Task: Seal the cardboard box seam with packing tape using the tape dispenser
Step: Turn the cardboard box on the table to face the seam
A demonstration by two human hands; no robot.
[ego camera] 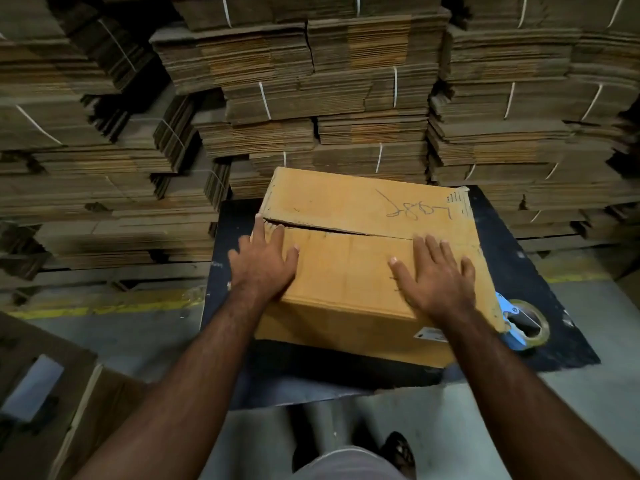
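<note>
A tan cardboard box (349,206) with handwriting on its far flap sits on a dark board (526,268). Its two top flaps meet at a seam (339,231) that gapes slightly toward the left end. My left hand (265,259) lies flat on the near flap at the box's left edge, fingertips touching the seam. My right hand (438,273) presses flat on the near flap further right, fingers spread. A blue tape dispenser (519,322) with a roll of clear tape lies on the board just right of the box, untouched by either hand.
Tall bundles of flattened cardboard (311,81) tied with white string wall in the back and both sides. A brown carton (45,393) stands on the floor at lower left. Grey concrete floor with a yellow line (104,308) surrounds the board. My foot (398,452) shows below.
</note>
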